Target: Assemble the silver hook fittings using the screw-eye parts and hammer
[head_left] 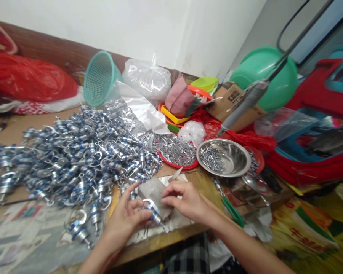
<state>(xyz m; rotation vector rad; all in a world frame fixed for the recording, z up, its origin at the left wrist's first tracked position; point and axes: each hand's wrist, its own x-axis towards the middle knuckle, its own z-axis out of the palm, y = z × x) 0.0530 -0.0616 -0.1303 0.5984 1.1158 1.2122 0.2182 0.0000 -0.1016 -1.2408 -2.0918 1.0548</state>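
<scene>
My left hand (133,209) grips a small blue and silver metal part (156,216) with a curved hook at its top, held between thumb and fingers over the front of the table. My right hand (185,199) is beside it, thumb and fingertips pressed together; anything between them is too small to make out. Behind the held part sits a grey block (151,189). A pointed blade-like piece (177,173) sticks up just behind my right hand. To the left spreads a large heap of similar blue and silver parts (82,156).
A red tray (183,166) of small metal pieces and a steel bowl (240,160) of pins stand behind my hands. Green-handled pliers (232,212) lie at right. A grey tool (234,112) hangs above the bowl. A teal basket (98,78) stands at the back.
</scene>
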